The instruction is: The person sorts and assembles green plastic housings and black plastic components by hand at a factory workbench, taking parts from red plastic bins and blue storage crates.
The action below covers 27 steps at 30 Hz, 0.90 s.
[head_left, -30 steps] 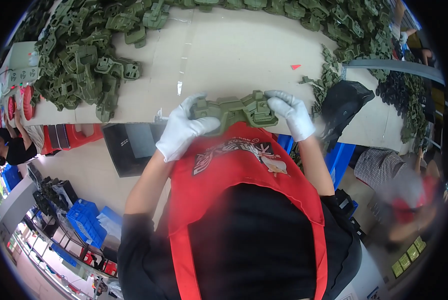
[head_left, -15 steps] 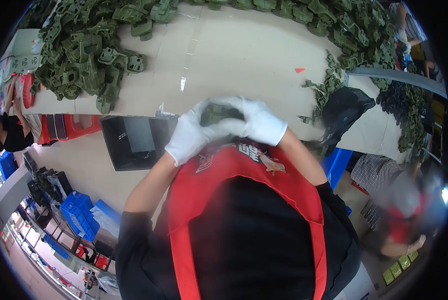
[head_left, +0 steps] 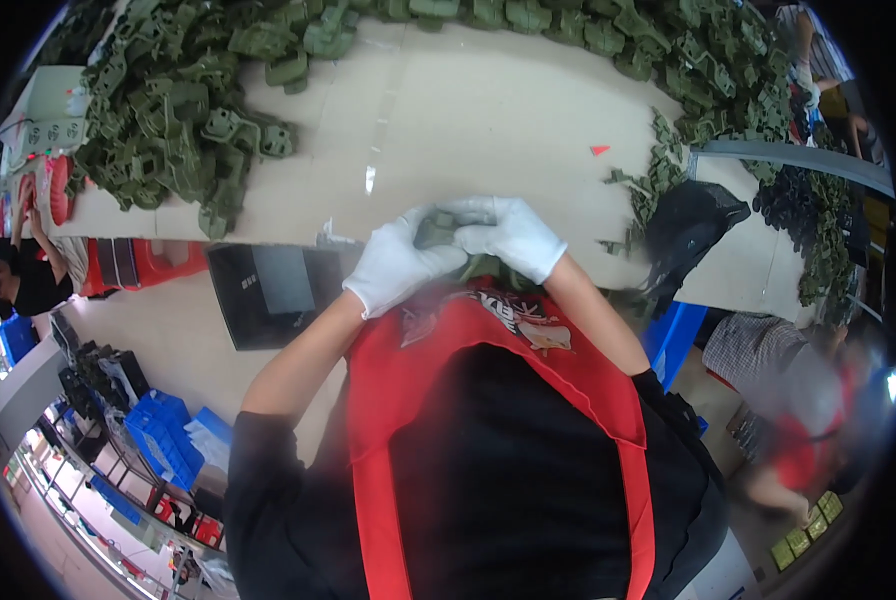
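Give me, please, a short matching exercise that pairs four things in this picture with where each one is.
Things:
1. green part
2. pile of green parts
3. black bag
4. blue crate

Places:
A. on the floor, lower left
B. between both gloved hands
C. on the table, upper left
D. at the table edge, right of the hands

Pairs: 1-B, 2-C, 3-D, 4-A

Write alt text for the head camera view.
Two white-gloved hands, left hand and right hand, close together around a green fabric piece above a red apron. Piles of green pieces lie across the pale table.
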Tool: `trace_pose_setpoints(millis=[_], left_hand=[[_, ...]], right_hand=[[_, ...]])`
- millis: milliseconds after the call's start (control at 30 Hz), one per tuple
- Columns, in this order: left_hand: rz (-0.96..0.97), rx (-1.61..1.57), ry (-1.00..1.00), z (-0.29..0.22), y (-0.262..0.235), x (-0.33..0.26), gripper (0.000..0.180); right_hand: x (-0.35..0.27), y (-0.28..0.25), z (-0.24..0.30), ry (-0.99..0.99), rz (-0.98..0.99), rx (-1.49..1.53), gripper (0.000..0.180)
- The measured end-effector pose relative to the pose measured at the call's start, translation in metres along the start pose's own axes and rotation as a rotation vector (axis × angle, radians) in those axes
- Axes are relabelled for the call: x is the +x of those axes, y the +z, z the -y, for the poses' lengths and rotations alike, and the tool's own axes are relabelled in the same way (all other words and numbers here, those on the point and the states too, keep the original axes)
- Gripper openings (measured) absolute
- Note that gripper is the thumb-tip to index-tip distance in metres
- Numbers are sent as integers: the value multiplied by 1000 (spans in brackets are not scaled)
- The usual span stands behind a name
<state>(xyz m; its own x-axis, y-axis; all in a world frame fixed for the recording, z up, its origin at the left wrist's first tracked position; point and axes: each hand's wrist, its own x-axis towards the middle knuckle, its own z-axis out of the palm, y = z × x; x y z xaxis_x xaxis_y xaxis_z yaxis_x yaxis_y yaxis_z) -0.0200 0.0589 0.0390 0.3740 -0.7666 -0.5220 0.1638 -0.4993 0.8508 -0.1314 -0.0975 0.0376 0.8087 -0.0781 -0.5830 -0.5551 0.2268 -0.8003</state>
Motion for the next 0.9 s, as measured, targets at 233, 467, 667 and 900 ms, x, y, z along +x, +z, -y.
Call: trace_pose_setpoints(millis=[233,467,667,900], left_hand=[[33,20,102,-12,-5,8,57],[-7,-1,136,12,-18,29,50],[-373,-379,268,6,-143,118,60],[-485,-1147,355,-88,-335,304,40]], right_hand=[[-3,0,20,-12,64,-846,87],[13,5,47,76,54,-854,84],[50,-13,66,-493,-767,-909,68],[44,-63,27,-73,-665,-903,47]])
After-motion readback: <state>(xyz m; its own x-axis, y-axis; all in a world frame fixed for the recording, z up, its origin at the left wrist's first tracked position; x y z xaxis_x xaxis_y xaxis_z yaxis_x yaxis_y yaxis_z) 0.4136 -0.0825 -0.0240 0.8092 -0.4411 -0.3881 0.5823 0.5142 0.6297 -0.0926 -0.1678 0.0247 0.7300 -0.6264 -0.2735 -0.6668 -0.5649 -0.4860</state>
